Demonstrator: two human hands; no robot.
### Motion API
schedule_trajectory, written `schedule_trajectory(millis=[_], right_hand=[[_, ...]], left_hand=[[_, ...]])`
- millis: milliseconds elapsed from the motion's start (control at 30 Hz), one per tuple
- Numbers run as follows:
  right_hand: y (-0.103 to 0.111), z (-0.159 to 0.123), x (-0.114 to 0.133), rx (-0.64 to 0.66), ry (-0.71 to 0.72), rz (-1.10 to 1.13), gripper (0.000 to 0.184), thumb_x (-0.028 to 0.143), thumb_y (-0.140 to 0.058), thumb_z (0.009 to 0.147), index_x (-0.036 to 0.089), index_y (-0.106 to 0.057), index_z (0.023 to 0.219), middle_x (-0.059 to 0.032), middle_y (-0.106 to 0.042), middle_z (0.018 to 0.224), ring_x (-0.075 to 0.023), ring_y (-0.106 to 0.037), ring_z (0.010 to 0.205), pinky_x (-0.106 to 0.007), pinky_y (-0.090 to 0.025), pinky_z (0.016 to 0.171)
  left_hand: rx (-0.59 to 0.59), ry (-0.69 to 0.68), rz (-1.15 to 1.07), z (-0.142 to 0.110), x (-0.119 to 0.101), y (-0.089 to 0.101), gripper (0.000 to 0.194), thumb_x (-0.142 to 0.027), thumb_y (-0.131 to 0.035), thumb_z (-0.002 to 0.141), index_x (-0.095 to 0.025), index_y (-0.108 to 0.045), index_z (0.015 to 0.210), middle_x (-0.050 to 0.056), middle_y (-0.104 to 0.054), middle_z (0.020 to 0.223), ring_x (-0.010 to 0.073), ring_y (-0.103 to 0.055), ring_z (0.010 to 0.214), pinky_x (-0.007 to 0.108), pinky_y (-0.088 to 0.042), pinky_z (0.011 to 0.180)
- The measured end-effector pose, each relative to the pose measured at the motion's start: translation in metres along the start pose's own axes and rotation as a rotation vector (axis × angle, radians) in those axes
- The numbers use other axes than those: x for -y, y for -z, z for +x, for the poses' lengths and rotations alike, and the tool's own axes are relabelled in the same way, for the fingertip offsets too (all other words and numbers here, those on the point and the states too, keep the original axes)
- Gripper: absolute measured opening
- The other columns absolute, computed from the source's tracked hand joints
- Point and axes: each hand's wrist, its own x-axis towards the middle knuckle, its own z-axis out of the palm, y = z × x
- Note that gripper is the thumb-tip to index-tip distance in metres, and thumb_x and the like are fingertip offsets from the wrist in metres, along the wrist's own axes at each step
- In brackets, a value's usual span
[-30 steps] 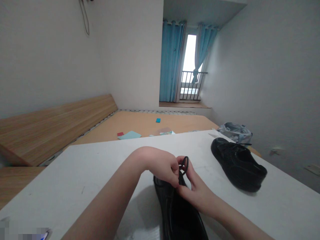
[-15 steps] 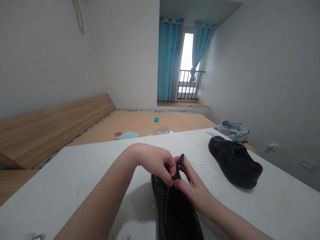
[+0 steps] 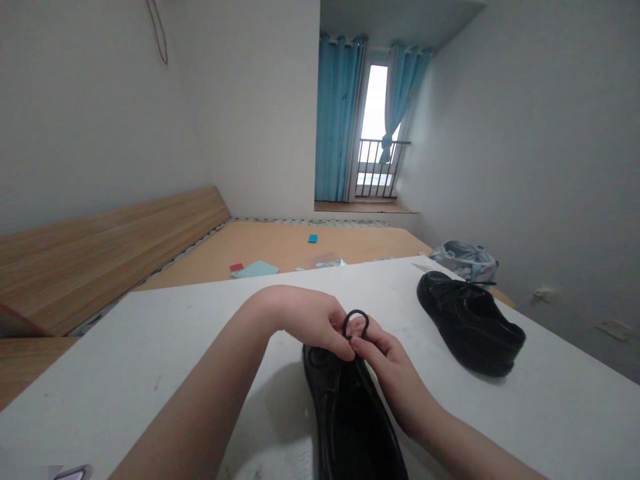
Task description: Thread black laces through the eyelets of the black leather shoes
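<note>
A black shoe (image 3: 325,413) stands in front of me on the white table (image 3: 175,347), its opening toward me and its heel cut off by the lower edge. Over its lacing, my left hand (image 3: 320,327) pinches the black shoelace (image 3: 356,312). My right hand (image 3: 387,357) meets it from the other side, thumb and fingers closed on the same lace. A loop of the lace stands up between the two hands. The fingertips partly hide the knot area. The second black shoe (image 3: 470,323) rests to the right, apart from both hands, with its lace tied over the tongue.
Behind the table lies a tan bed surface (image 3: 280,240) with a light blue sheet (image 3: 256,269) and small flat items. A grey-blue bag (image 3: 465,260) sits past the table's right edge. The corner of a dark-edged object (image 3: 74,473) shows at the lower left.
The lace loop between my hands has opened from a narrow, tilted shape into a round arch. My fingers have shifted slightly, and my right hand's grip now sits closer to the loop's base.
</note>
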Motion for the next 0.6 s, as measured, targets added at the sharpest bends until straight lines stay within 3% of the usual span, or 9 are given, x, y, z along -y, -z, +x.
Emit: schedule_trajectory(millis=[133,267,367,467,533,600], right_hand=[[-0.002,0.000,0.001,0.094,-0.167,0.292,0.005,0.025,-0.055,0.077,0.020,-0.056,0.075,-0.0011,-0.057,0.085,-0.0201,-0.051,0.087,-0.031,-0.038,0.080],[0.005,0.001,0.007,0.164,-0.224,0.413,0.009,0.024,-0.054,0.072,0.019,-0.061,0.076,-0.0030,-0.060,0.089,-0.0218,-0.052,0.091,-0.033,-0.039,0.085],[0.017,0.003,0.017,0.080,-0.193,0.497,0.015,0.024,-0.057,0.066,0.020,-0.065,0.078,-0.0041,-0.060,0.096,-0.0224,-0.051,0.097,-0.036,-0.037,0.093],[0.030,0.006,0.029,0.017,-0.111,0.582,0.003,0.023,-0.060,0.064,0.021,-0.059,0.062,-0.0035,-0.057,0.087,-0.0216,-0.051,0.095,-0.037,-0.038,0.095],[0.037,0.008,0.035,0.061,-0.083,0.642,0.016,0.024,-0.059,0.067,0.021,-0.049,0.055,-0.0010,-0.049,0.069,-0.0182,-0.051,0.075,-0.036,-0.044,0.085],[0.044,0.011,0.038,0.111,-0.095,0.683,0.023,0.024,-0.057,0.071,0.021,-0.042,0.054,0.0035,-0.036,0.055,-0.0126,-0.040,0.053,-0.031,-0.046,0.068]], left_hand=[[0.011,-0.025,-0.031,0.001,0.004,0.000,0.035,-0.051,-0.051,0.074,-0.017,-0.061,0.073,-0.001,-0.055,0.067,0.0131,-0.047,0.062,0.023,-0.036,0.057],[0.063,-0.103,-0.106,-0.001,0.014,0.002,0.032,-0.049,-0.055,0.073,-0.018,-0.054,0.065,-0.005,-0.044,0.058,0.0102,-0.039,0.057,0.021,-0.031,0.053],[0.041,-0.098,-0.170,-0.010,0.021,0.006,0.028,-0.046,-0.054,0.075,-0.018,-0.057,0.068,-0.005,-0.046,0.061,0.0101,-0.041,0.058,0.021,-0.032,0.053],[-0.115,-0.046,-0.268,-0.021,0.027,0.012,0.032,-0.048,-0.051,0.078,-0.018,-0.060,0.073,-0.002,-0.055,0.069,0.0122,-0.050,0.067,0.021,-0.035,0.058],[-0.279,-0.018,-0.388,-0.027,0.028,0.014,0.035,-0.050,-0.051,0.079,-0.017,-0.061,0.076,0.001,-0.060,0.078,0.0146,-0.055,0.076,0.023,-0.039,0.065],[-0.415,-0.059,-0.559,-0.029,0.028,0.016,0.038,-0.053,-0.052,0.079,-0.016,-0.060,0.078,0.003,-0.062,0.083,0.0168,-0.058,0.083,0.026,-0.043,0.072]])
